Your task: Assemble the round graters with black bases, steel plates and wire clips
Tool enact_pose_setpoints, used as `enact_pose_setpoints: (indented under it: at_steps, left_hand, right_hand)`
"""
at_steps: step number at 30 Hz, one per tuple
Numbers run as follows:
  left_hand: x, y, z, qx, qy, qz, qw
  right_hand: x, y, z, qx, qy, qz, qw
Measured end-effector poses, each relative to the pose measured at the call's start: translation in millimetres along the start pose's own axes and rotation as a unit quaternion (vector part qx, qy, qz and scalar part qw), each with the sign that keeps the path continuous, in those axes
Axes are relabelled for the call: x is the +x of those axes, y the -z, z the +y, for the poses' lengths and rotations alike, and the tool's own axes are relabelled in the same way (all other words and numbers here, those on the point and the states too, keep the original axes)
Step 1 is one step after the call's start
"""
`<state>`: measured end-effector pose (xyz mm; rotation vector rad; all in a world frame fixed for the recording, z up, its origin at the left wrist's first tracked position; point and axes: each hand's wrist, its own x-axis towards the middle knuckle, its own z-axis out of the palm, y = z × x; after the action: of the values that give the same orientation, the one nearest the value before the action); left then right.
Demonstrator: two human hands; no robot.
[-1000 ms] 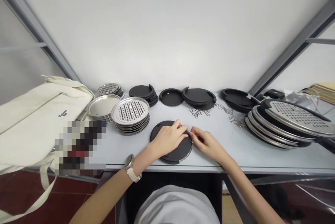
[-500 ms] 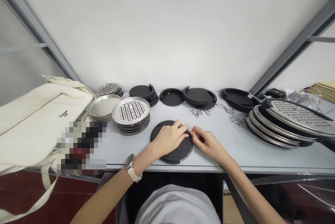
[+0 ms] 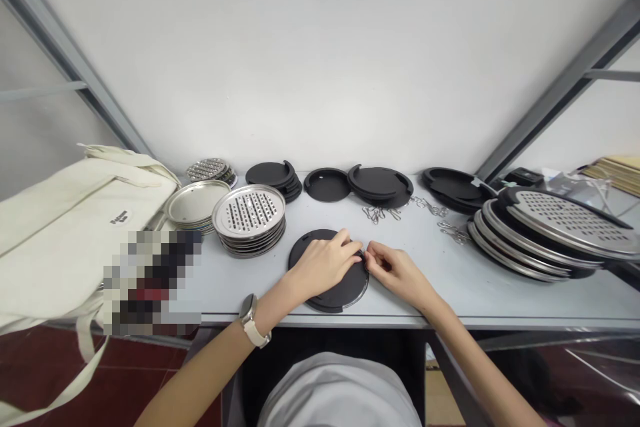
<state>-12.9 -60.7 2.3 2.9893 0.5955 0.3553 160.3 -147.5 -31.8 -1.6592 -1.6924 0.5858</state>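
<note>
The right fingertips [image 3: 371,258] are being closed into a tight pinch on a small wire clip [image 3: 363,254], which is barely visible between them and is being held at the upper right rim of a black plastic disc [image 3: 353,288]. How the clip sits on the rim cannot be told at this size. The left fingers [image 3: 340,244] are being kept together and curved over the disc, pressing on it near the same rim; whether the rim is being gripped cannot be told. The disc is lying flat on a pale grey table [image 3: 430,287], partly covered by the left hand [image 3: 320,266], while the right hand [image 3: 397,274] is being held just beside it.

Slippage is judged the main risk: the clip could spring from the pinch under uneven finger pressure and be lost among the loose wire clips [image 3: 375,214] beyond. The disc could be shifted if the left hand's pressure is eased. A careless sideways movement could also knock the tilted stack of metal graters [image 3: 550,227] on the right, which is being judged unsteady.
</note>
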Motion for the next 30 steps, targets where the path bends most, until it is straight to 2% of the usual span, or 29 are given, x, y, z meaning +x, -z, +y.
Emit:
enact_pose_setpoints:
  at_steps: [15,25,30]
  left_hand:
    - [-0.1,1.3,2.5,-0.009,0.014,-0.01,1.0]
    - [0.0,-0.1,2.9,-0.014,0.029,-0.001,0.999]
    - [-0.4,1.5,2.7,-0.052,0.01,0.016,0.998]
  right_hand:
    - [0.1,1.0,-2.5,-0.005,0.006,0.015,1.0]
    - [0.7,1.2,-1.1,-0.01,0.012,-0.005,1.0]
    - [1.0,0.5,-0.6,-0.007,0.02,-0.003,1.0]
